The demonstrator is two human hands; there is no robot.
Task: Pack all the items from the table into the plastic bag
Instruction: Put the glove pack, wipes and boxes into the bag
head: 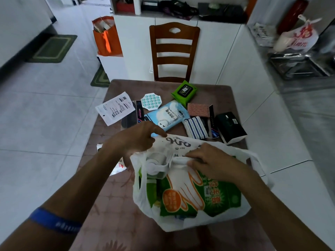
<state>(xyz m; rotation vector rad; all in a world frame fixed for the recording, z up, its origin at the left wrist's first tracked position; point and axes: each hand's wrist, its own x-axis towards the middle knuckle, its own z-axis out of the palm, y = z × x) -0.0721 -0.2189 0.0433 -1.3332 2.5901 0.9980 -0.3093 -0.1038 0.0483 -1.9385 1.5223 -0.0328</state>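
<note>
A white plastic bag (145, 200) lies on the table (112, 205) in front of me, with a green glove packet (208, 194) and a white bottle (156, 160) inside. My left hand (139, 138) pinches the bag's far rim. My right hand (212, 160) grips a white handle strip at the bag's mouth. Beyond the bag lie a blue wipes pack (168, 115), a green wipes pack (184, 91), a round teal-dotted pad (151, 102), a striped cloth (195, 126), a red patterned cloth (198, 109), a dark box (230, 126) and a white pouch (115, 110).
A wooden chair (174, 51) stands at the table's far edge. An orange bag (106, 37) sits on a white stand to the left. A steel counter (299, 67) with a white-and-red bag (297, 37) runs along the right. Tiled floor lies to the left.
</note>
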